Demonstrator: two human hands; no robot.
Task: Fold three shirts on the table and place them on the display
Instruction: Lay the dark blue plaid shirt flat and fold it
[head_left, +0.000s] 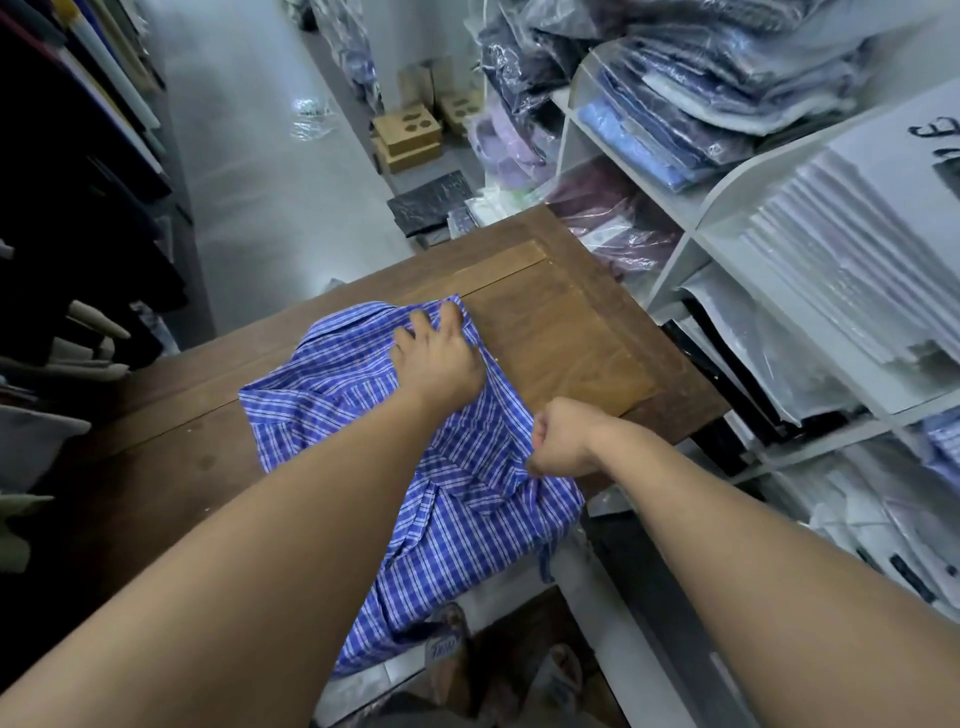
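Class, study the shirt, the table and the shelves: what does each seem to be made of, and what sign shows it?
The shirt looks like thin woven cloth, perhaps cotton or a blend, matte: it creases and drapes limply. The table is dark brown wood, dull finish: grain and panel joints show. The shelves are probably white painted or laminated board: smooth, no grain.

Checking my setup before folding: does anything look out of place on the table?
Yes. The shirt lies rumpled and askew on the table, and its lower part hangs down off the near edge instead of lying flat.
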